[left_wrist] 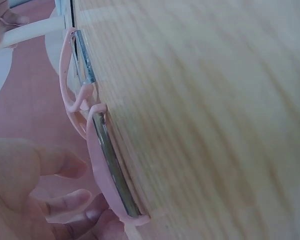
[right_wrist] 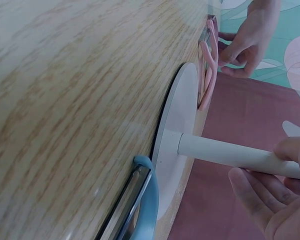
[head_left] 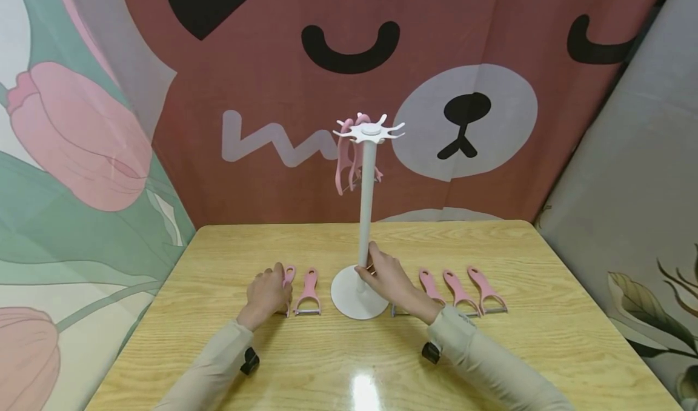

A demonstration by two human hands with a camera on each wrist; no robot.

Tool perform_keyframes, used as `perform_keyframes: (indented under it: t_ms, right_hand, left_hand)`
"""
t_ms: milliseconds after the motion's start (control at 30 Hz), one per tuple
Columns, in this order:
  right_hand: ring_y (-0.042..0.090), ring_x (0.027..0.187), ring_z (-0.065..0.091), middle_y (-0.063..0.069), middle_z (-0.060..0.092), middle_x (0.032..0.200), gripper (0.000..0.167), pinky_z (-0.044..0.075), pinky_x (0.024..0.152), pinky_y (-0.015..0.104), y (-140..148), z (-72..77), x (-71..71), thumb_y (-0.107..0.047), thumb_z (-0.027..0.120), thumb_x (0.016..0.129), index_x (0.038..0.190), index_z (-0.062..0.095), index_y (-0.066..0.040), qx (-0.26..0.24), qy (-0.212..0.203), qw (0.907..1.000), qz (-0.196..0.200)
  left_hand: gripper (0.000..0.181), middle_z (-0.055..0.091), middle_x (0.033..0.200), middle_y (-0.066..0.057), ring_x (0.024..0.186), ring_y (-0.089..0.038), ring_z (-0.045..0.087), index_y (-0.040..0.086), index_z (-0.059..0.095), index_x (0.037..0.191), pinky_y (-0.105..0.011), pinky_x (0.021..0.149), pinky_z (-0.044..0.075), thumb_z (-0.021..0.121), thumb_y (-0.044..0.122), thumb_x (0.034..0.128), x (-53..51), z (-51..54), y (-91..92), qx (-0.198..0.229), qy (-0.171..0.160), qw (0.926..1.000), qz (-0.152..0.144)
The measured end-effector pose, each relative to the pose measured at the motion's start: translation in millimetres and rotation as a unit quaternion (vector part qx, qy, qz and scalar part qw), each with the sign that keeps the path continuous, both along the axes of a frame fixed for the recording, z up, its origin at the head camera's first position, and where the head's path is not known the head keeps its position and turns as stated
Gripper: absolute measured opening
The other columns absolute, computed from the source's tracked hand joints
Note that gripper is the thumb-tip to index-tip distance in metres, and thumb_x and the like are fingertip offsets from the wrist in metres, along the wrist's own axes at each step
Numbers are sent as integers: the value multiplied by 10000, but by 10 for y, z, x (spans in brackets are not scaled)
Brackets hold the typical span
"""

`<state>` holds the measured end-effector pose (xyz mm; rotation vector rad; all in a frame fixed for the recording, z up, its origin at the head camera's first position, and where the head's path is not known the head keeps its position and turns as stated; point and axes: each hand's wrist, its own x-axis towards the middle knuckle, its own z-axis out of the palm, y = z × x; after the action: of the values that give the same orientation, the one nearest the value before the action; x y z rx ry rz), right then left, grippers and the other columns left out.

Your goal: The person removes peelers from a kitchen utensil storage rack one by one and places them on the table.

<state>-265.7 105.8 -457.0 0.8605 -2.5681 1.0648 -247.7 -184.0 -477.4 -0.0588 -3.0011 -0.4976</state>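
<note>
A white stand with a round base and a crown of hooks stands mid-table. My right hand grips its pole low down, the thumb on one side and fingers on the other in the right wrist view. Pink peelers hang from hooks on the crown's left side. My left hand is over the leftmost pink peeler on the table, partly covering it. Its fingers are loosely bent, with a gap between them and the peeler in the left wrist view. Another pink peeler lies between that hand and the base.
Right of the base lie three pink peelers side by side. A blue peeler lies close to the base, mostly under my right forearm in the head view. A printed cloth hangs behind the wooden table.
</note>
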Motion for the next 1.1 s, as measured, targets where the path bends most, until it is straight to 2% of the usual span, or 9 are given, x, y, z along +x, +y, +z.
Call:
perform_keyframes:
  t_ms: [200, 367, 500, 700, 833, 967, 1100]
  right_hand:
    - [155, 781, 688, 43, 641, 884, 268, 527, 579, 196, 0, 5, 23, -152, 682, 958, 1119, 503, -33, -17, -56, 10000, -79]
    - [170, 790, 689, 28, 638, 890, 257, 544, 604, 221, -1, 17, 27, -206, 663, 976, 1115, 511, -53, -116, -238, 9996, -62]
    - [145, 762, 680, -15, 624, 854, 256, 540, 592, 230, -15, 39, 28, -262, 658, 975, 1093, 524, -79, -168, -229, 9995, -141]
    - [61, 607, 582, -48, 592, 756, 198, 467, 488, 212, -38, 48, 37, -214, 657, 973, 1034, 534, -72, -68, 141, 9994, -311]
    - [63, 533, 509, -22, 572, 715, 176, 402, 432, 209, -55, 50, 56, -155, 653, 974, 1007, 524, -40, 1, 465, 9985, -285]
    - [90, 536, 544, -2, 568, 701, 174, 409, 431, 204, -67, 49, 70, -124, 654, 969, 986, 512, -25, 28, 709, 9970, -306]
    - [135, 573, 594, 8, 573, 707, 173, 432, 452, 212, -79, 60, 87, -106, 658, 962, 978, 507, -23, 39, 712, 9970, -299]
  left_hand:
    - [218, 549, 762, -96, 646, -258, 536, 6, 577, 1035, -405, 517, 475, 668, 144, 893, 18, 57, 22, 82, 105, 9999, -18]
    - [243, 593, 831, -113, 680, -260, 558, 6, 599, 1086, -401, 524, 488, 658, 152, 900, 12, 87, 64, 254, 405, 9988, -95]
    - [202, 590, 825, -96, 655, -227, 534, 15, 616, 1064, -340, 479, 452, 650, 132, 903, 3, 123, 97, 446, 658, 9966, -201]
    - [187, 563, 775, -70, 614, -198, 497, 1, 625, 1045, -308, 447, 412, 659, 104, 892, 0, 149, 127, 499, 815, 9950, -277]
    - [190, 568, 775, -72, 604, -190, 489, -7, 626, 1048, -296, 444, 403, 671, 91, 892, 3, 151, 132, 521, 865, 9945, -284]
    - [198, 588, 801, -89, 609, -193, 498, -17, 623, 1053, -290, 452, 411, 676, 79, 889, 2, 166, 136, 594, 907, 9936, -319]
    - [192, 596, 820, -100, 618, -194, 501, -19, 620, 1047, -288, 460, 410, 673, 74, 887, 4, 170, 139, 660, 940, 9928, -337]
